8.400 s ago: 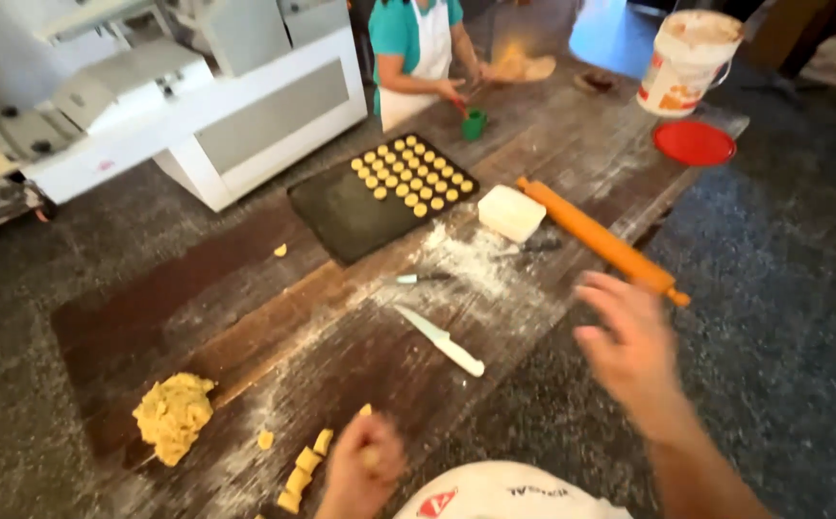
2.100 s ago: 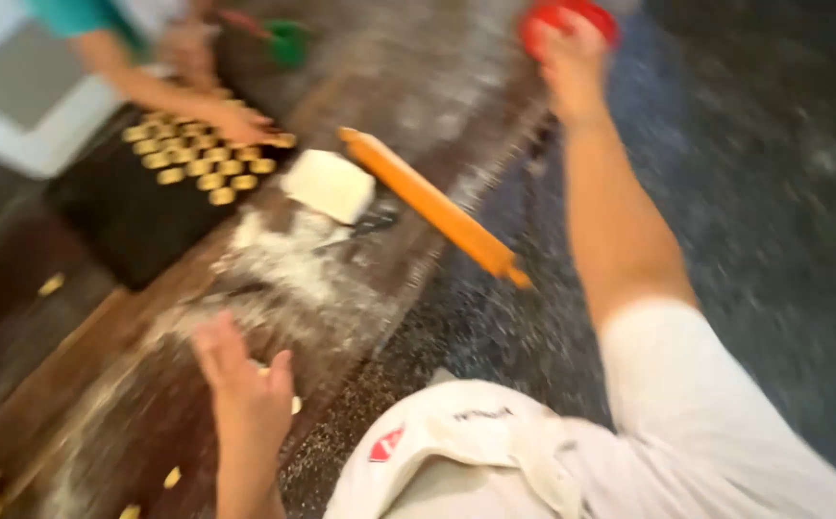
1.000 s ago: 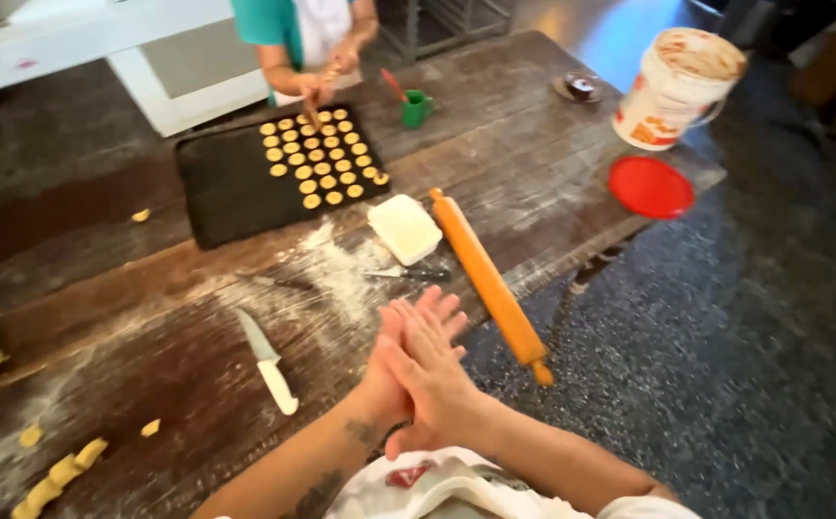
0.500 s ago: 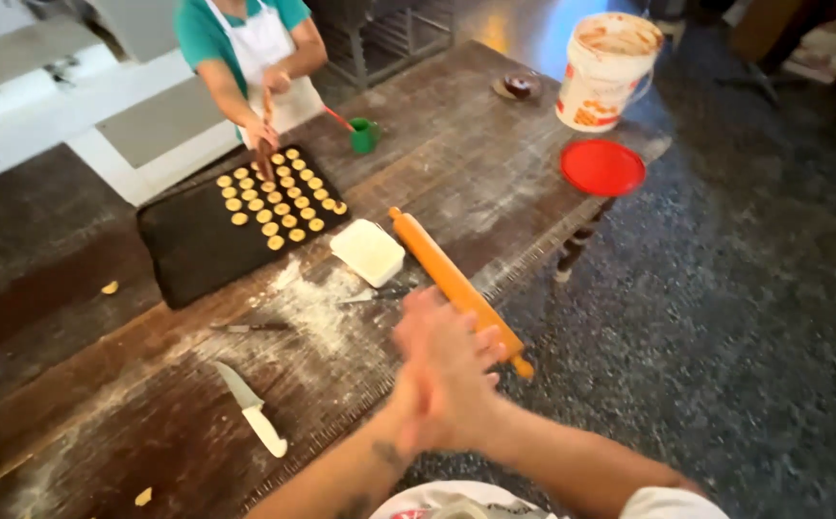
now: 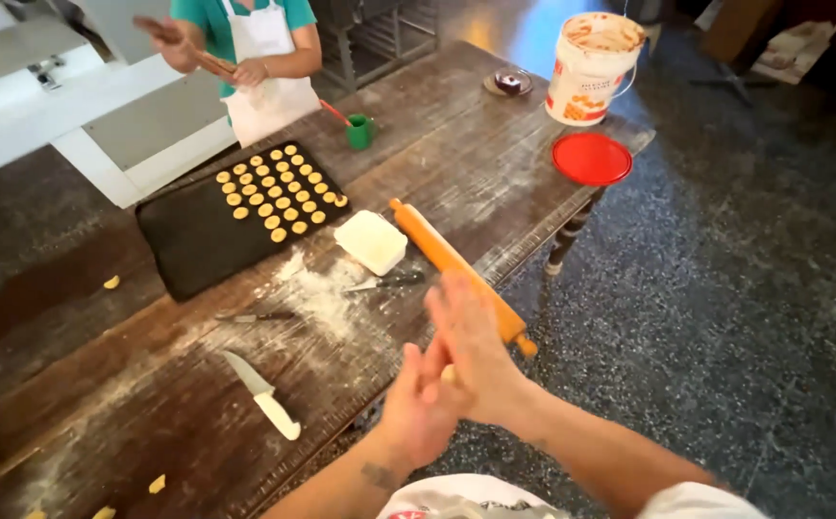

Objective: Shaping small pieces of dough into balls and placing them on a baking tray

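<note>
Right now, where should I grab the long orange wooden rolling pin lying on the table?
Grab the long orange wooden rolling pin around its thick middle, coming from above. It lies flat and slanted near the wooden table edge, its near end behind the pressed-together hands, left hand and right hand.

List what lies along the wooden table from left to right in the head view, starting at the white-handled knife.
White-handled knife → white block → orange rolling pin → red lid; the white bucket stands just behind that lid.
</note>
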